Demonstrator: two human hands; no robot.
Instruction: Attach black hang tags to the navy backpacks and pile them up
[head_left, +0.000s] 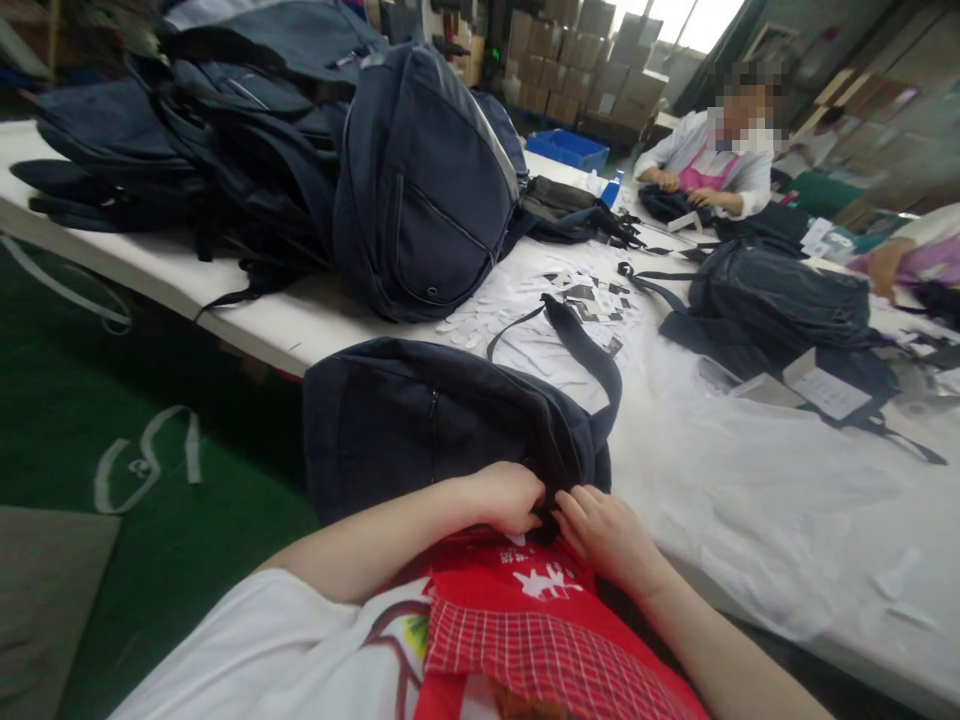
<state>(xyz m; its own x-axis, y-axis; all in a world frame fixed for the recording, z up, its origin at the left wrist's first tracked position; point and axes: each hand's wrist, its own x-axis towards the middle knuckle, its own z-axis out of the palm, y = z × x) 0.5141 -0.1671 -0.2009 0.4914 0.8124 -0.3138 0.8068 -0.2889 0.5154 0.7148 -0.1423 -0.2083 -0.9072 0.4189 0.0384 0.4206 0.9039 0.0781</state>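
A dark navy backpack [420, 420] lies on its side at the near edge of the white table [750, 500], partly over my lap. My left hand [506, 495] is curled shut, pinching the bag's lower edge. My right hand [604, 530] touches the same edge right beside it, fingers bent and pressed on the fabric. What exactly sits between the fingers is hidden. A black shoulder strap [592, 355] arcs up from the bag. I wear a red apron [540, 620] over a white shirt.
A heap of navy backpacks [300, 140] fills the table's far left. White and black paper tags [570, 300] are scattered mid-table. Another backpack [780, 300] and small boxes [817, 385] lie right. A person [712, 160] works across the table; another's arm [900, 260] shows at right. Cartons [585, 60] stack behind.
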